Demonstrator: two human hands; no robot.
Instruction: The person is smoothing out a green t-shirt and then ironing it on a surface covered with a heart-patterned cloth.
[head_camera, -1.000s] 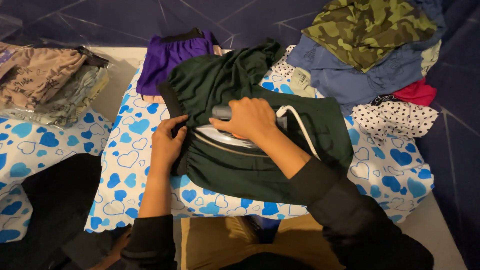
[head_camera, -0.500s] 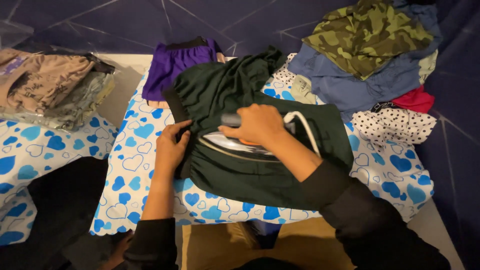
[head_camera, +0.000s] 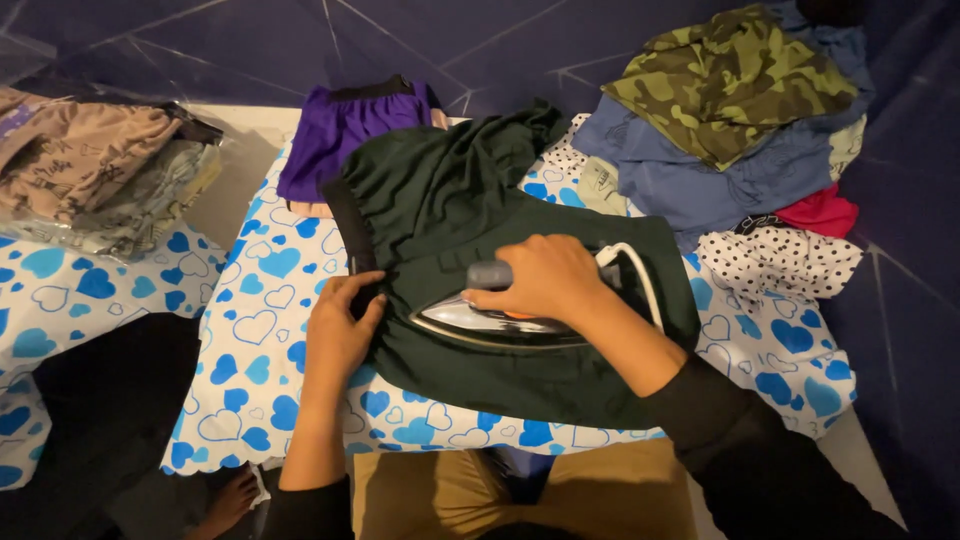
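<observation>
A dark green garment (head_camera: 450, 200) lies spread on a board covered with a white cloth printed with blue hearts (head_camera: 260, 290). My right hand (head_camera: 545, 280) grips the grey handle of a clothes iron (head_camera: 490, 325) that rests flat on the garment; its white cord (head_camera: 640, 275) curls behind my wrist. My left hand (head_camera: 340, 325) presses down on the garment's black waistband edge, just left of the iron's tip.
A purple garment (head_camera: 340, 130) lies at the board's far end. A heap of clothes, camouflage (head_camera: 730, 80), blue, red and polka-dot (head_camera: 780, 260), sits at the right. Folded brownish clothes in clear plastic (head_camera: 90, 170) lie at the left. A bare foot (head_camera: 235, 500) shows below.
The iron and my right hand have slid slightly toward me and to the left over the green garment. My left hand stays on the waistband edge.
</observation>
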